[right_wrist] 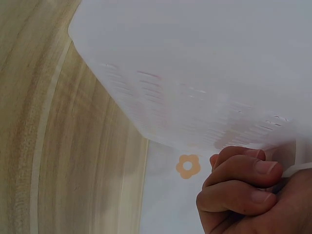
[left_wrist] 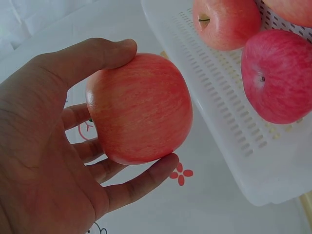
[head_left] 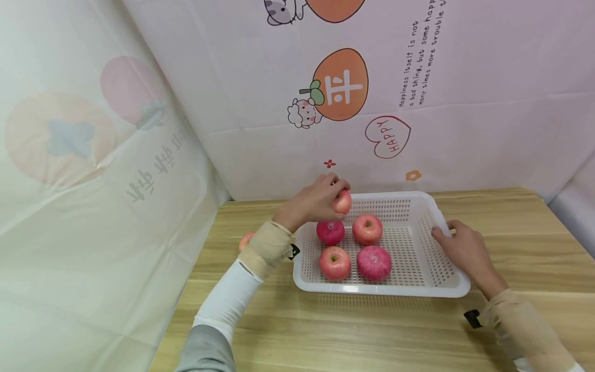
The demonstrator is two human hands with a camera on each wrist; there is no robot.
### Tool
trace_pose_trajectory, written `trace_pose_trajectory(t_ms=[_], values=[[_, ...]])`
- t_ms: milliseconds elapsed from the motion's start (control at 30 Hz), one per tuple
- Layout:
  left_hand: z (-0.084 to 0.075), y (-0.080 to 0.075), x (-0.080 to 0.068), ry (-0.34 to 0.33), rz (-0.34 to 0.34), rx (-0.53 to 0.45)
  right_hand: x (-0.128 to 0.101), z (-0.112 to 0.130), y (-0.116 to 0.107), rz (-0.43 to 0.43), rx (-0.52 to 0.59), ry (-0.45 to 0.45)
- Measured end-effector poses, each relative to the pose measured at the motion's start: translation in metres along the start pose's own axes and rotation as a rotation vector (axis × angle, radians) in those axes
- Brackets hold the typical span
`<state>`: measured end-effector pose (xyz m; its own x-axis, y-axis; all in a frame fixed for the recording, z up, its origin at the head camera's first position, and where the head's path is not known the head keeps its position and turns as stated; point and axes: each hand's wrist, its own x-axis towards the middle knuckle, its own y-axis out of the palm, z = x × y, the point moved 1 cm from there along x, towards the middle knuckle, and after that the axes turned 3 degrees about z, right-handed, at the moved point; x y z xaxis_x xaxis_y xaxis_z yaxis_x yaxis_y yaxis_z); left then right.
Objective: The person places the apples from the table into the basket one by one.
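Observation:
My left hand (head_left: 335,190) grips a pink-red apple (head_left: 343,202) in the air over the back left corner of a white perforated basket (head_left: 381,290). In the left wrist view the thumb and fingers curl round that apple (left_wrist: 139,109), beside the basket's wall (left_wrist: 229,122). Several red apples lie in the basket's left half, among them a dark one (head_left: 330,231) and a striped one (head_left: 374,262). My right hand (head_left: 445,232) holds the basket's right rim; its fingers (right_wrist: 239,187) are curled under the edge of the basket (right_wrist: 195,73).
The basket stands on a wooden table (head_left: 372,336). Another apple (head_left: 245,240) lies on the table, half hidden behind my left wrist. A printed cloth backdrop (head_left: 279,103) closes off the back and the left side.

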<state>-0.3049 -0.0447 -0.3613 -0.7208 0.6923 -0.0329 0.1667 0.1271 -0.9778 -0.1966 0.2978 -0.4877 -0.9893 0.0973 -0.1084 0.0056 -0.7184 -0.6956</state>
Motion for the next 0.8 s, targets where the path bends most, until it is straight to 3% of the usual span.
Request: trace_pose_trajectory(t_ms=[800], values=[[-0.012, 0.01, 0.01, 0.036, 0.022, 0.013, 0.001, 0.001, -0.001, -0.001, -0.019, 0.004]])
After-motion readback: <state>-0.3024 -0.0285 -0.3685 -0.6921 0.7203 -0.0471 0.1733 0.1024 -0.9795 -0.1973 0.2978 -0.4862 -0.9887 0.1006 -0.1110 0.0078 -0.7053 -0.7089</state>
